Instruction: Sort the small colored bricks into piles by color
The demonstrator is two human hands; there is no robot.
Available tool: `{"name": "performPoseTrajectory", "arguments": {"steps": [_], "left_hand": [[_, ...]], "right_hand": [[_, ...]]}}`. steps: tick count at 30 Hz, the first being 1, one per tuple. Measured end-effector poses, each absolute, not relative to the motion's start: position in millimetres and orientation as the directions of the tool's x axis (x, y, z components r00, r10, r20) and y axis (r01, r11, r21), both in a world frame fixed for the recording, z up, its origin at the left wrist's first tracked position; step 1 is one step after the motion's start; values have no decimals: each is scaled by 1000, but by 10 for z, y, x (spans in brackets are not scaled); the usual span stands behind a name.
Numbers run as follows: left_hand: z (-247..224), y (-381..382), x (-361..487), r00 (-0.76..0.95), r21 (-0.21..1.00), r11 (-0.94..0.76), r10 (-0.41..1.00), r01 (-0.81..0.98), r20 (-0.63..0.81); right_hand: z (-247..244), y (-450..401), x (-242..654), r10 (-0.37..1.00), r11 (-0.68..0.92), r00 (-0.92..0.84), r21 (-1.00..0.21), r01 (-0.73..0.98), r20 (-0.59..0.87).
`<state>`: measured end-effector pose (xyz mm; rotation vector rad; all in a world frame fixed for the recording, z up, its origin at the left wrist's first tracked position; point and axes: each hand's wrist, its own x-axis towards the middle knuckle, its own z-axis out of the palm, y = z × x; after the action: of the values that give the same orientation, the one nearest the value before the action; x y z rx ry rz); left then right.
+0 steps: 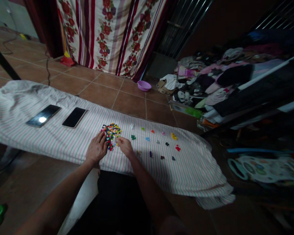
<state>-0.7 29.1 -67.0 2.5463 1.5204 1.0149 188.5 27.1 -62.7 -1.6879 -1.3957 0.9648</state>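
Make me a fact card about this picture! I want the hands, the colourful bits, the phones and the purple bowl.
Left hand: fingers at the near left edge of the pile
Right hand: fingers bent at the pile's right side; too small to tell if it holds a bit
Pile: many colours mixed
Small groups: right of the pile, roughly one colour each
Phones: two, lying left of the pile on striped cloth
Bowl: on the tiled floor, near the curtain

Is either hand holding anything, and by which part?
It cannot be told for the right hand, fingers bunched beside the colored pieces; details are too small. The left hand lies at their edge, with no visible hold.
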Motion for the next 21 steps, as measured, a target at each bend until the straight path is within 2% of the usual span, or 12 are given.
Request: {"name": "performPoseTrajectory", "arguments": {"steps": [11,14,21], "left_hand": [[-669,300,-53,381,258,-594,733,762,563],[-669,307,-61,391,258,-612,719,747,575],[-678,312,-76,403,265,-620,720,738,565]], "right_hand": [[-531,169,1962,960,-177,235,-979,100,-149],[-519,96,2084,953,-166,271,-983,81,-139],[-556,-109,2513,935,-71,356,-986,150,-13]]}}
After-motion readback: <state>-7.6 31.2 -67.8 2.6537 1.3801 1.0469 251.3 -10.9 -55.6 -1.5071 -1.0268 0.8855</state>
